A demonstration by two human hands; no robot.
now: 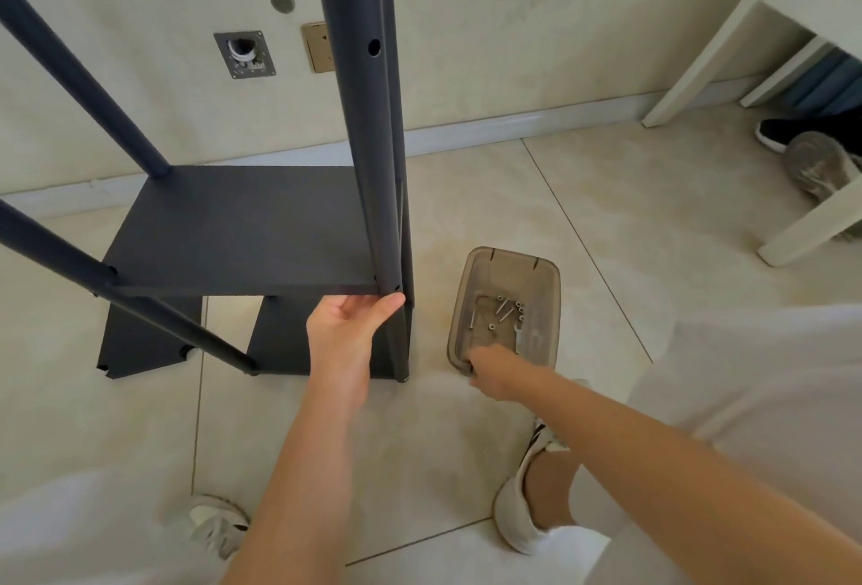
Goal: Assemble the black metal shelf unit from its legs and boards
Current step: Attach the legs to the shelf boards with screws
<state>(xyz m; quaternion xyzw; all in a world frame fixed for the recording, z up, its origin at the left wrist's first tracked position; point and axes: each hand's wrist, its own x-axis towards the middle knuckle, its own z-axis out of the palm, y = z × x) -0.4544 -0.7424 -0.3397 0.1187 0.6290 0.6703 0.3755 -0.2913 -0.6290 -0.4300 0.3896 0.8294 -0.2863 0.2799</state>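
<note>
A black metal shelf unit stands on the tiled floor with one board [242, 230] fixed between its legs. Its near right leg [368, 141] rises straight up past the camera. My left hand [347, 328] cups that leg from below, right under the board's front right corner, fingers curled up against it. My right hand [487, 372] grips the near rim of a smoky clear plastic tray [545, 276] on the floor beside the shelf. Several silver bolts [506, 311] and an Allen key lie inside it. More black boards [149, 337] lie flat under the unit.
The wall with a socket plate [317, 48] and a cable outlet stands right behind the shelf. A white table leg [699, 43] and bench foot [811, 230] are at the far right, with a black shoe under them. My two white shoes [522, 505] are on the tiles below.
</note>
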